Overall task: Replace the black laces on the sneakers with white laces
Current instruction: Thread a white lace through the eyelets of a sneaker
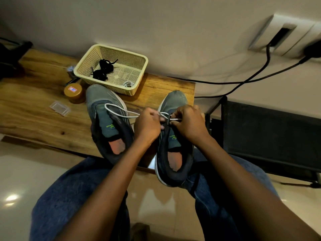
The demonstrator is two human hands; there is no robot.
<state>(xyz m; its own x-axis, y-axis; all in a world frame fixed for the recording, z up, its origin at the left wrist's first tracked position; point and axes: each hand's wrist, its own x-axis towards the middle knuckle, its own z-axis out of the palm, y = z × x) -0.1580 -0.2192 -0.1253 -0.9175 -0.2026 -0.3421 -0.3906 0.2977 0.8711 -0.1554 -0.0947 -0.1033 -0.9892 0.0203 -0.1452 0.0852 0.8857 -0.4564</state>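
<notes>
Two grey-green sneakers lie on the wooden table's front edge, toes pointing away. The left sneaker (107, 126) has no lace threaded. A white lace (119, 112) loops across its upper toward the right sneaker (175, 141). My left hand (147, 126) pinches the white lace beside the right sneaker's eyelets. My right hand (189, 122) pinches the lace's end at an eyelet. Black laces (103, 68) lie bunched in the cream basket (137, 87), with another white lace (128, 84) in its near corner.
A round amber jar (73, 93) and a small clear plastic box (60, 108) sit on the table (34, 105) left of the sneakers. Black cables (243, 81) run from wall sockets at the right. A dark stand (269, 133) is right of the table.
</notes>
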